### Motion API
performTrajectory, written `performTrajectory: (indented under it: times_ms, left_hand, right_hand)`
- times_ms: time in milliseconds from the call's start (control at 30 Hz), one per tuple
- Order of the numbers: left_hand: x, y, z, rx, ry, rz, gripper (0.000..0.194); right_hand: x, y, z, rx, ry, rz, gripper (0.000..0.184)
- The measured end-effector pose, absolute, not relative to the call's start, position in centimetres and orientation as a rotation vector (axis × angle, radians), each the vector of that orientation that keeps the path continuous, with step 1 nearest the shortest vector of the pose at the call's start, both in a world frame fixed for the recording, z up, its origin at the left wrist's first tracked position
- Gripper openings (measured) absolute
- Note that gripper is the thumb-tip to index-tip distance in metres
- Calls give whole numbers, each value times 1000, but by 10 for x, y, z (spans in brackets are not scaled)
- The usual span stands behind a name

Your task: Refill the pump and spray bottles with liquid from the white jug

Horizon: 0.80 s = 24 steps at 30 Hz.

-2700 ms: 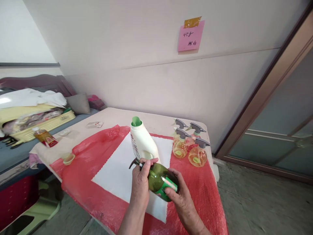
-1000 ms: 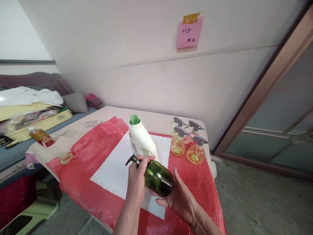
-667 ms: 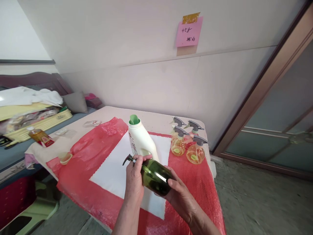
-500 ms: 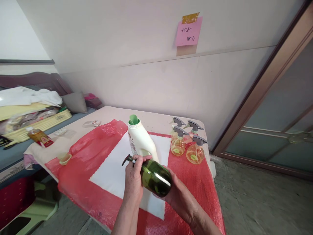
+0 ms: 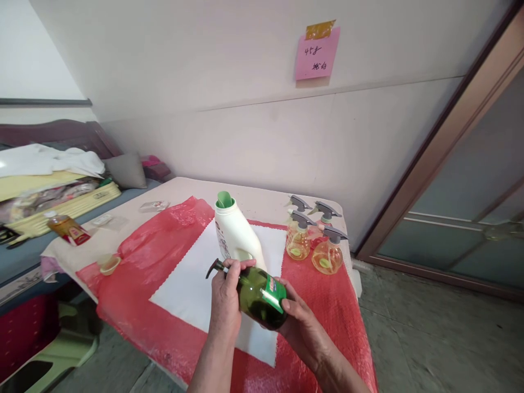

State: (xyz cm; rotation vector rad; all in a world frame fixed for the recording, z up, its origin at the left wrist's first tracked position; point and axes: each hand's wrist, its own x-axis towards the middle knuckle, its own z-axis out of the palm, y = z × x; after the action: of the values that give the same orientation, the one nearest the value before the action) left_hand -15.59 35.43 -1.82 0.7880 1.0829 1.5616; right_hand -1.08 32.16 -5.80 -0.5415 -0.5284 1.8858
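Note:
A dark green pump bottle (image 5: 254, 295) lies tilted between my hands, its black pump head (image 5: 216, 267) pointing left. My left hand (image 5: 227, 292) is wrapped round the neck end. Round the base end, my right hand (image 5: 301, 319) grips with its thumb beside a green label (image 5: 274, 293). Just behind the bottle stands a white detergent jug (image 5: 239, 232), uncapped, with a green spout in its mouth. Under them a white cloth (image 5: 184, 286) is spread over red plastic sheeting (image 5: 151, 327).
Several spray bottles (image 5: 326, 256) with grey trigger heads stand at the table's right back corner. A small cup (image 5: 109, 265) sits at the left edge, and a bottle of amber liquid (image 5: 67, 228) lies beyond it. A pink note (image 5: 317, 54) hangs on the wall.
The pump bottle has been rolled in my hands, bringing its green label into view. My right thumb now shows on the near side of the bottle.

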Motion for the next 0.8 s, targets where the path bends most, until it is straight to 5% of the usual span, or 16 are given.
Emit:
performTrajectory:
  times_ms: [167,367,600,800]
  left_hand:
    - [-156,355,-19,768,1103,1598,35]
    - [-158,353,-16,821,1075,1558,33]
    - [-159,353,-15,854,1062,1544,32]
    - [-158,353,-15,849,1076,1538,35]
  right_hand:
    - [-11,321,-52,-452,-566,1827,59]
    - [-10,325,-58,-613,-432,2229,72]
    - [-9,322,-66,-512,-381,2010,45]
    - [-13,320,-61,-539,-388,2212,66]
